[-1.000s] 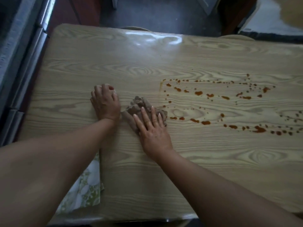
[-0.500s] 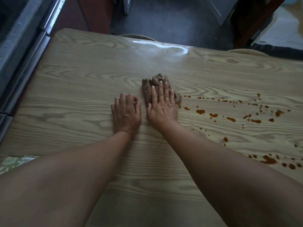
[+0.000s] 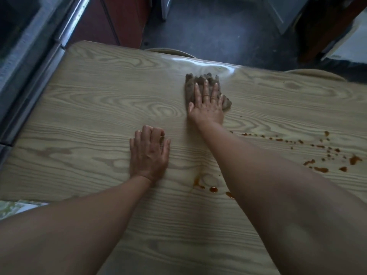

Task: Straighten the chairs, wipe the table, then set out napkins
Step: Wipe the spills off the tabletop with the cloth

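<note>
A light wood-grain table (image 3: 89, 120) fills the view. My right hand (image 3: 206, 105) lies flat, fingers spread, pressing a crumpled brown cloth (image 3: 190, 84) against the table near its far edge. My left hand (image 3: 149, 153) rests palm down on the bare table, nearer me and to the left, holding nothing. Orange-red sauce spots (image 3: 321, 153) trail across the right side of the table. A few more drops (image 3: 213, 189) sit beside my right forearm.
Two chair backs (image 3: 170, 51) (image 3: 315, 73) show just past the table's far edge. A metal-framed window or counter edge (image 3: 39, 56) runs along the left. A green patterned fabric (image 3: 14, 207) peeks out at the lower left. Dark floor lies beyond.
My right hand has pushed the cloth away from me toward the far edge. My left hand stayed flat on the table. The spots nearest the cloth's earlier path are gone.
</note>
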Action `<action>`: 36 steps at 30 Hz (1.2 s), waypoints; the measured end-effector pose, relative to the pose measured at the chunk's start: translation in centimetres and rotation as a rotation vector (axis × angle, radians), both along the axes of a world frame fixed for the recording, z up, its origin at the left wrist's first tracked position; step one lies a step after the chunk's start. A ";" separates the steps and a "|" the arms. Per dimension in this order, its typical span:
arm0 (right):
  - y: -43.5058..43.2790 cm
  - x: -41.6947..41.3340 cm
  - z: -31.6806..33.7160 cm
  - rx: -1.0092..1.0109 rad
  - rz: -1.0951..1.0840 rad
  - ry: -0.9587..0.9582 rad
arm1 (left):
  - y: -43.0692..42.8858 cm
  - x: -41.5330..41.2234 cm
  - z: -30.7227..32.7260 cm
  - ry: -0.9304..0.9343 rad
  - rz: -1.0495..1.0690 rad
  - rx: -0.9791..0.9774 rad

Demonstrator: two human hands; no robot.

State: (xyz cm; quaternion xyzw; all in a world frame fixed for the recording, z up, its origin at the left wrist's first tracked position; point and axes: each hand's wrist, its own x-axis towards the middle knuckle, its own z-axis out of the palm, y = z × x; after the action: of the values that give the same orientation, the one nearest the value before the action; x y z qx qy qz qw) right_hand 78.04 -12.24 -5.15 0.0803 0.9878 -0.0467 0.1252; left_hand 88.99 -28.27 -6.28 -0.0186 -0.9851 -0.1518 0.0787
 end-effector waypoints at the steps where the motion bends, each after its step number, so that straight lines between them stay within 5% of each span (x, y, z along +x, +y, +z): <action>1: -0.1 0.5 0.0 -0.005 -0.017 -0.008 | 0.0 0.0 0.1 -0.004 -0.004 0.000; 24: -6.3 26.2 0.1 -0.037 0.079 0.073 | -0.5 1.1 0.9 -0.052 -0.154 0.042; 36: -2.5 18.9 -1.1 0.026 -0.038 0.111 | -0.8 0.7 0.2 0.007 -0.233 0.041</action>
State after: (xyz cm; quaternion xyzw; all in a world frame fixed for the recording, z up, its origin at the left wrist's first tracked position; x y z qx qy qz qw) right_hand 96.91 -14.73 -6.24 0.0978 0.9920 -0.0408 0.0683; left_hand 89.69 -29.04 -6.03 -0.1317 -0.9727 -0.1801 0.0643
